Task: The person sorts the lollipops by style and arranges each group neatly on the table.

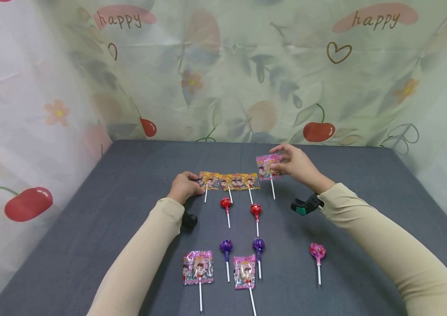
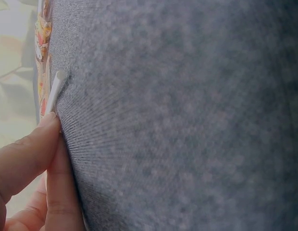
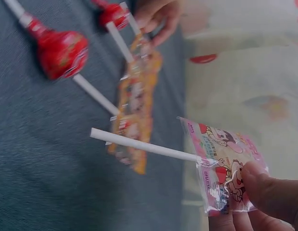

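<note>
Right hand, mine: my right hand [image 1: 296,162] pinches a flat lollipop in a pink-printed clear plastic packet [image 1: 264,169], white stick hanging free, beside the row's right end.

Left hand, mine: my left hand [image 1: 184,188] pinches the left edge of the leftmost flat lollipop in an orange-printed plastic packet [image 1: 209,180]; two like packets [image 1: 252,181] complete the row on the dark grey cloth-covered table [image 1: 128,197].

Nearer me: two round red-wrapped lollipops [image 1: 256,210], two round purple-wrapped lollipops [image 1: 258,245], two more pink packets [image 1: 197,267]; one round pink-wrapped lollipop [image 1: 317,251], apart, right.

Step, as I judge: arranging packets by row. Next move seemingly calls for lowering the held packet flat, left hand steadying.
</note>
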